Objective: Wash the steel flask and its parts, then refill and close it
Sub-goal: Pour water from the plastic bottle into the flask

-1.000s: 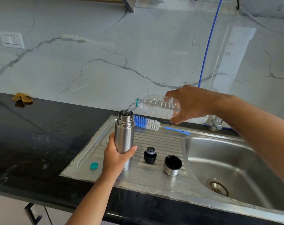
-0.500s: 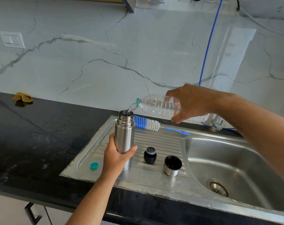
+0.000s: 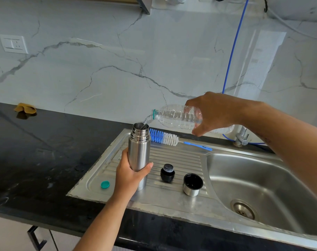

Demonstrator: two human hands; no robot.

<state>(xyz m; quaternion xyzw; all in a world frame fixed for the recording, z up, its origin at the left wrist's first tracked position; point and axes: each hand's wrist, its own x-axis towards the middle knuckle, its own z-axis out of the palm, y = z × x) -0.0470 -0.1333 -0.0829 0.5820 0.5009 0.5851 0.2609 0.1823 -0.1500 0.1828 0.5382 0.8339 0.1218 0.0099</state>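
Steel gleams on the ribbed sink drainboard (image 3: 172,200) as a person's left hand (image 3: 128,176) wraps around the lower body of an upright, open cylindrical steel flask (image 3: 139,149). The right hand (image 3: 211,113) grips a clear plastic water bottle (image 3: 175,117), tipped nearly level, its mouth just above the flask's rim and a thin stream of water falling in. Beside the flask, to its right, stand the black round stopper (image 3: 167,173) and the steel cup lid (image 3: 192,184). A small teal bottle cap (image 3: 105,184) lies to the left; a blue-and-white bottle brush (image 3: 165,138) rests behind.
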